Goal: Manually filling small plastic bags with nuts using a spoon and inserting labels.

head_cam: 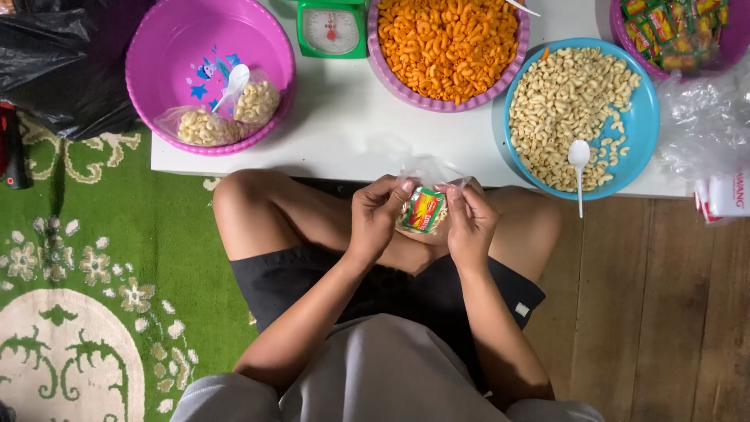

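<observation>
Small clear bag [426, 209] — held up over the lap between both hands, just near of the bench edge [351, 148] — holds pale puffed pieces and a green, red and yellow sachet. The left hand [375, 215] has its fingers pinched on the bag's left upper edge, and the right hand [469, 223] has its fingers clamped on the right edge, the loose film mouth standing up between them. The bag looks light, soft and crinkly, likely slippery, with contents that would crush if squeezed; the top film above the fill seems the safest place to grip it. Farther off on the white bench, at left, a pink basin [168, 47] holds two filled clear bags [226, 113] and a white spoon [233, 82]. At right, a blue bowl [644, 125] carries a heap of pale puffed pieces and another white spoon [579, 160]. Beyond, a purple bowl [437, 101] is piled with orange curls, a green scale [331, 30] stands beside it, and a far-right basin [730, 51] holds more sachets — clear film [703, 121] lies just near of it.
</observation>
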